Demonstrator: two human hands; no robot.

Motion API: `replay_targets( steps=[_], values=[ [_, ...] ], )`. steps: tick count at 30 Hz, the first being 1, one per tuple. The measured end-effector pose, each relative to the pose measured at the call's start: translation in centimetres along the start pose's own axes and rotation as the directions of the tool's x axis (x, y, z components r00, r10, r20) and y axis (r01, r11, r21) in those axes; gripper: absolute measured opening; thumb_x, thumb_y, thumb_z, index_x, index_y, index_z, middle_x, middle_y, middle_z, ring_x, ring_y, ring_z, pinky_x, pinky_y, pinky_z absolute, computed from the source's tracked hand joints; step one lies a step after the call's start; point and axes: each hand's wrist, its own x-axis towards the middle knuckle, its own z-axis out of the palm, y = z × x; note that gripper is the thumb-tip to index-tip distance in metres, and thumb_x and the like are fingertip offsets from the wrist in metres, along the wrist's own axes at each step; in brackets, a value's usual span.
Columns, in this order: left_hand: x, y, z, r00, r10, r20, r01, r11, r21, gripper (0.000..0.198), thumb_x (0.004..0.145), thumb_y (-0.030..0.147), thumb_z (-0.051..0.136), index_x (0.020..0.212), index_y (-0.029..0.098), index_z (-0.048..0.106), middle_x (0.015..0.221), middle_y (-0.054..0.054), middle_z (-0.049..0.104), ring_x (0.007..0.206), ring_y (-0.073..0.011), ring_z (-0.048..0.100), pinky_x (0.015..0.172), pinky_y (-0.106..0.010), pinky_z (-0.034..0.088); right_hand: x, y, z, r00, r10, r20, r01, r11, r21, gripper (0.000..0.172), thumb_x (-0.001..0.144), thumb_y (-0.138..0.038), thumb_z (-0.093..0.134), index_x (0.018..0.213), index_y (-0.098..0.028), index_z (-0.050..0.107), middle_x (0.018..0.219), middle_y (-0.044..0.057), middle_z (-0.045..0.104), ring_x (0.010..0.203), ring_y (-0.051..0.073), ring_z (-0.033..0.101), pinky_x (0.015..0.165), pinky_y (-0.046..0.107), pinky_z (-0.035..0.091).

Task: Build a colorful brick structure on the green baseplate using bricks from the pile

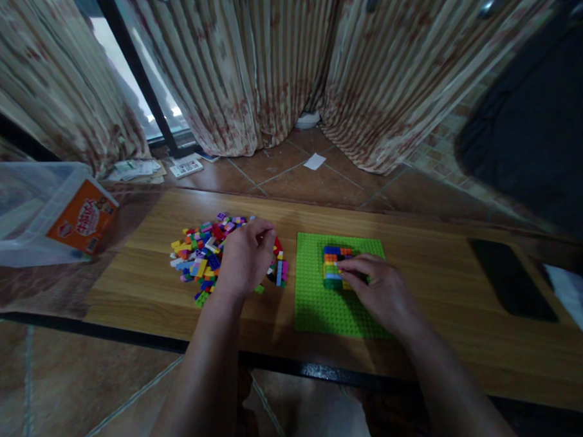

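A loose pile of small multicoloured building bricks (pixel 204 258) lies on the wooden table, left of a green studded baseplate (pixel 315 307). Over the right part of that pile is my left hand (pixel 247 256), its fingers curled and pinched together; whatever is in them is hidden. On the baseplate stands a block of bricks in coloured rows (pixel 330 268), blue, orange, yellow, light blue and dark green. My right hand (pixel 379 285) reaches over this block from the right, thumb and forefinger pinched on a small brick at its top. The hand covers the block's right side.
A clear plastic box (pixel 35 210) with an orange label stands at the table's left end. A dark flat phone-like slab (pixel 512 278) and white paper (pixel 572 296) lie at the right. Beyond the table hang patterned curtains (pixel 237 73); a dark bulky shape (pixel 533 118) is at upper right.
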Motion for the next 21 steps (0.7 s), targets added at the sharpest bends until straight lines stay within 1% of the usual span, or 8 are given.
replay_targets(
  steps=[2, 4, 9, 15, 18, 21],
  values=[
    [0.01, -0.02, 0.03, 1.0, -0.003, 0.002, 0.003, 1.0, -0.013, 0.02, 0.084, 0.017, 0.052, 0.085, 0.014, 0.071, 0.076, -0.003, 0.07, 0.068, -0.0144, 0.062, 0.065, -0.025, 0.045, -0.03, 0.15, -0.24, 1.0, 0.018, -0.011, -0.017, 1.0, 0.018, 0.017, 0.087, -0.029, 0.059, 0.09, -0.025, 0.075, 0.094, 0.004, 0.074, 0.091, 0.022, 0.067, 0.085, 0.039, 0.05],
    [0.01, -0.01, 0.03, 1.0, -0.005, 0.002, 0.005, 1.0, -0.021, 0.019, 0.084, 0.017, 0.052, 0.085, 0.014, 0.071, 0.075, -0.002, 0.07, 0.068, -0.0142, 0.062, 0.064, -0.024, 0.045, -0.04, 0.36, -0.48, 0.998, 0.032, -0.047, -0.031, 0.999, 0.021, 0.019, 0.088, -0.031, 0.057, 0.089, -0.024, 0.074, 0.095, 0.005, 0.074, 0.09, 0.022, 0.067, 0.084, 0.038, 0.05],
    [-0.01, 0.02, -0.01, 1.0, 0.008, -0.006, -0.008, 1.0, -0.003, 0.02, 0.084, 0.018, 0.051, 0.084, 0.014, 0.071, 0.075, -0.002, 0.07, 0.068, -0.0141, 0.062, 0.064, -0.024, 0.045, -0.02, 0.69, -0.53, 0.993, 0.064, -0.103, -0.064, 0.998, 0.004, 0.018, 0.086, -0.032, 0.058, 0.085, -0.023, 0.073, 0.091, 0.004, 0.073, 0.083, 0.021, 0.067, 0.08, 0.037, 0.05],
    [-0.02, 0.08, -0.03, 1.0, 0.022, 0.009, -0.022, 1.0, -0.006, 0.021, 0.084, 0.018, 0.05, 0.08, 0.015, 0.071, 0.074, -0.003, 0.07, 0.069, -0.015, 0.062, 0.064, -0.025, 0.044, -0.01, 0.19, -0.09, 0.996, 0.052, -0.076, -0.052, 0.999, -0.001, 0.016, 0.084, -0.03, 0.058, 0.077, -0.023, 0.071, 0.085, 0.003, 0.071, 0.076, 0.019, 0.064, 0.074, 0.033, 0.048],
    [-0.02, 0.05, 0.0, 1.0, 0.013, 0.002, -0.013, 1.0, 0.001, 0.021, 0.084, 0.018, 0.05, 0.084, 0.015, 0.071, 0.075, -0.003, 0.071, 0.068, -0.0154, 0.062, 0.064, -0.025, 0.044, 0.11, 0.07, 0.04, 0.991, 0.108, -0.075, -0.109, 0.994, -0.012, 0.014, 0.083, -0.03, 0.06, 0.075, -0.023, 0.07, 0.081, 0.002, 0.071, 0.074, 0.018, 0.063, 0.073, 0.033, 0.048],
    [-0.03, 0.04, 0.05, 1.0, 0.007, 0.008, -0.007, 1.0, -0.004, 0.021, 0.084, 0.019, 0.051, 0.085, 0.015, 0.072, 0.076, -0.003, 0.071, 0.069, -0.0154, 0.063, 0.064, -0.025, 0.045, 0.26, 0.09, 0.15, 0.982, 0.176, -0.064, -0.175, 0.984, 0.013, 0.014, 0.081, -0.032, 0.062, 0.074, -0.023, 0.069, 0.079, 0.001, 0.07, 0.072, 0.018, 0.063, 0.071, 0.033, 0.047]
  ],
)
